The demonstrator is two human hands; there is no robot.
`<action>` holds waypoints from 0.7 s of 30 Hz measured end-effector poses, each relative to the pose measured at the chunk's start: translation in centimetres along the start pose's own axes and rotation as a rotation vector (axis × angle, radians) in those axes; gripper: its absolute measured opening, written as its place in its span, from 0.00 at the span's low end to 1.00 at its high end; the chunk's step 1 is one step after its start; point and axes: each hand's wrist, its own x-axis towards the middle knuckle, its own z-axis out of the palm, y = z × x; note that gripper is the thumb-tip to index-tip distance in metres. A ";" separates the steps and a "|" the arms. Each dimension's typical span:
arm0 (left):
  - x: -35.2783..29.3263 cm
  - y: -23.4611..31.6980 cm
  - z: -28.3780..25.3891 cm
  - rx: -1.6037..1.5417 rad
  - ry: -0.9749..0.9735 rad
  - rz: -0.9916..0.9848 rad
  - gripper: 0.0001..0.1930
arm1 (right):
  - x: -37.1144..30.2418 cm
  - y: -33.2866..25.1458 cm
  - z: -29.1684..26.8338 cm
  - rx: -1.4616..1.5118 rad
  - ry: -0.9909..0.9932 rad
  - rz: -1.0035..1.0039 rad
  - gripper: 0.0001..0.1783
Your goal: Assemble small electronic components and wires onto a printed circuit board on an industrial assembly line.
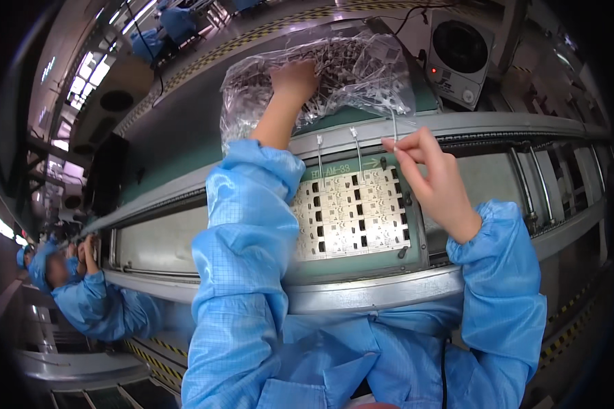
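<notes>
My left hand [295, 80] reaches into a clear plastic bag [242, 85] full of small wire leads; its fingertips are hidden among them. My right hand [433, 174] is closed, thumb and fingertips pinching a thin white wire lead [394, 124] upright over the far rail. Below and between my arms lies a panel of white circuit boards [344, 215] with black parts, set in a green carrier plate [348, 267]. Two more leads with white connectors, a left one [320, 146] and a right one [355, 140], stretch from the panel's far side across the rail.
Metal conveyor rails [375, 292] run along both sides of the carrier. Beyond them, the bag rests on a green surface [174, 129]. A boxy fan unit [457, 58] with a red light stands at the far right. Another person in blue [92, 303] works at the left.
</notes>
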 end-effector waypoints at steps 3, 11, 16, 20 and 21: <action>0.4 0.6 -0.2 -0.116 0.156 0.046 0.18 | -0.4 0.4 0.1 -0.020 0.056 -0.101 0.06; 4.1 2.5 1.2 -0.240 0.184 0.259 0.14 | -0.1 -0.1 0.2 -0.091 -0.070 -0.202 0.03; 5.2 2.5 0.2 -0.028 0.284 0.380 0.09 | 0.5 1.5 -0.6 -0.092 -0.041 -0.057 0.03; 6.8 -3.0 0.5 -0.429 0.458 0.331 0.10 | 1.2 1.6 0.7 -0.180 -0.143 -0.145 0.04; 6.3 -3.0 0.6 -0.439 0.458 0.316 0.10 | 1.1 1.5 0.8 -0.288 -0.134 -0.226 0.04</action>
